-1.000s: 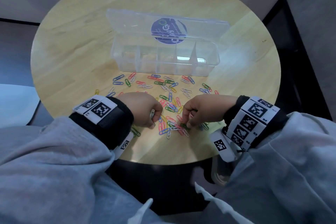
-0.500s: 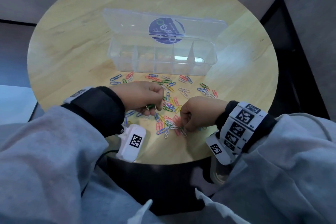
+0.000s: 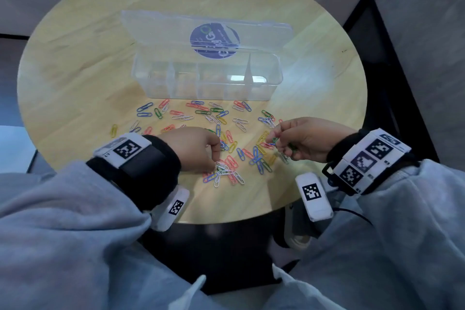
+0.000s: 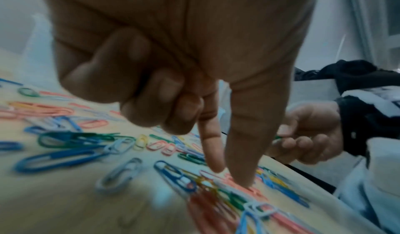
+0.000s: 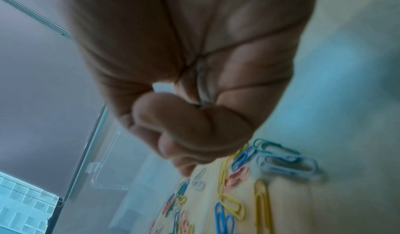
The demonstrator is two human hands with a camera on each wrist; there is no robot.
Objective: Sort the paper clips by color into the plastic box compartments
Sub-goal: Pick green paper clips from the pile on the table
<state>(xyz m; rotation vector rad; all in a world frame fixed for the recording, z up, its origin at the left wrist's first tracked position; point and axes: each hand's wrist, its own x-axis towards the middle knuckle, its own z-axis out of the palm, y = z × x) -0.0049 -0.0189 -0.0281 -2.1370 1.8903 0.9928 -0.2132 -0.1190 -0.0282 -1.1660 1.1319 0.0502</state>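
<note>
Many coloured paper clips (image 3: pixel 226 138) lie scattered on the round wooden table (image 3: pixel 75 70), in front of a clear plastic box (image 3: pixel 206 90). Its lid (image 3: pixel 156 30) stands open and its compartments look empty. My left hand (image 3: pixel 216 162) is low over the nearest pile. Its thumb and forefinger (image 4: pixel 216 167) point down and pinch at a clip there, the other fingers curled. My right hand (image 3: pixel 276 138) is lifted a little above the table, its fingers closed round green paper clips (image 4: pixel 277 138). In the right wrist view only a green tip (image 5: pixel 198 107) shows in the fist.
A round blue sticker (image 3: pixel 214 40) sits on the box lid. The table's near edge (image 3: pixel 226 219) lies just behind the piles, with dark floor below. Grey sleeves (image 3: pixel 63 221) and tagged wrist bands (image 3: pixel 370 158) fill the foreground. Bare wood flanks the box.
My right hand has come up off the pile and moved right and away with green clips in it. My left hand has dropped back toward me onto the nearest pile.
</note>
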